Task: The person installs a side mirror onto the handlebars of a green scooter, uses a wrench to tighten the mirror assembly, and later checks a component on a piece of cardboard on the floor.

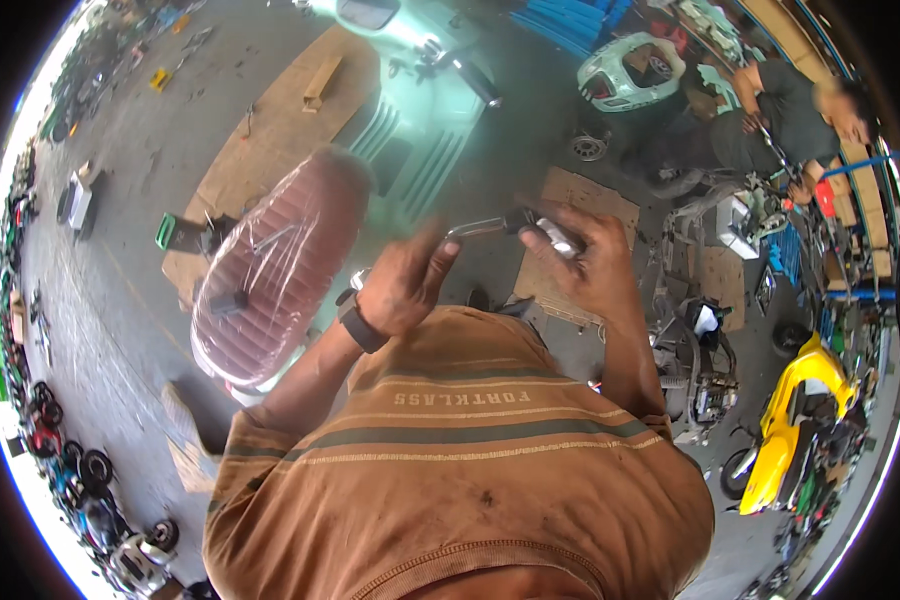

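My left hand point(402, 288), with a dark band on its wrist, is closed around a shiny metal bar point(478, 228) that reaches toward the right. My right hand point(592, 258) is closed around a chrome piece point(558, 238) with a black part at the bar's right end. The exact kind of these metal parts cannot be made out. Both hands are in front of my chest, beside a pale green scooter point(425, 135). Its ribbed pinkish-brown seat point(300, 250), wrapped in clear plastic, lies left of my left hand. A small dark block point(228, 303) rests on the seat.
Cardboard sheets point(595, 195) lie on the floor. At right, another person point(770, 130) works with a tool by a stripped motorcycle frame point(695, 350). A pale green body shell point(630, 75) stands at far right, a yellow scooter body point(795, 425) at near right. Parked motorbikes point(95, 490) line the left.
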### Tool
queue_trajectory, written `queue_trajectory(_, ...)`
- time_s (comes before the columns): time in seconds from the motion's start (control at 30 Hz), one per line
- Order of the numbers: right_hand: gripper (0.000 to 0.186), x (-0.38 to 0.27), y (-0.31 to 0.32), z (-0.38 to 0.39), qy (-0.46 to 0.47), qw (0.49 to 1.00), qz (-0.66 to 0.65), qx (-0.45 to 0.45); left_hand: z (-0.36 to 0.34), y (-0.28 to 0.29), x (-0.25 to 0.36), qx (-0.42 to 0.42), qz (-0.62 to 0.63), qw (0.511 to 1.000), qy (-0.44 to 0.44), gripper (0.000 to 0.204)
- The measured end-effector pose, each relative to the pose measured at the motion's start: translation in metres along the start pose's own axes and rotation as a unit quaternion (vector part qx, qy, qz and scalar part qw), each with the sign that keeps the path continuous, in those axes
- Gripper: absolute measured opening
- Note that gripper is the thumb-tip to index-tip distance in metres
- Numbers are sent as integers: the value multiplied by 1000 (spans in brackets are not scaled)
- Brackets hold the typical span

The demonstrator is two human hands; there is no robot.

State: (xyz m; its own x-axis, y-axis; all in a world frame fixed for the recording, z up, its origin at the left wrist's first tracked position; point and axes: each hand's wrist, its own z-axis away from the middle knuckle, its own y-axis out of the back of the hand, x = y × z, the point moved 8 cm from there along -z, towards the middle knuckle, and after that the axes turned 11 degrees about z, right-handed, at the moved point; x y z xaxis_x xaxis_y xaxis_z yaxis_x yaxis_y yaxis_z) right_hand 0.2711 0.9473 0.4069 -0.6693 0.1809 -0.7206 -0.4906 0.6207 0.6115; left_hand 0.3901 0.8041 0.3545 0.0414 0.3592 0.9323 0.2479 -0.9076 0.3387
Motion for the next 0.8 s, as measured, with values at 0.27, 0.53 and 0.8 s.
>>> queue_trajectory(0.27,37,26,-21,16,-96,978,-151,-108,13,0,19,-18,-120,992,-19,20)
queue_trajectory(0.53,25,10,-25,16,-176,965,-162,-107,17,-3,29,2,-185,982,-29,21)
queue_trajectory(0.8,22,27,-41,26,-204,941,-247,-107,17,-14,29,2,-203,979,-36,19)
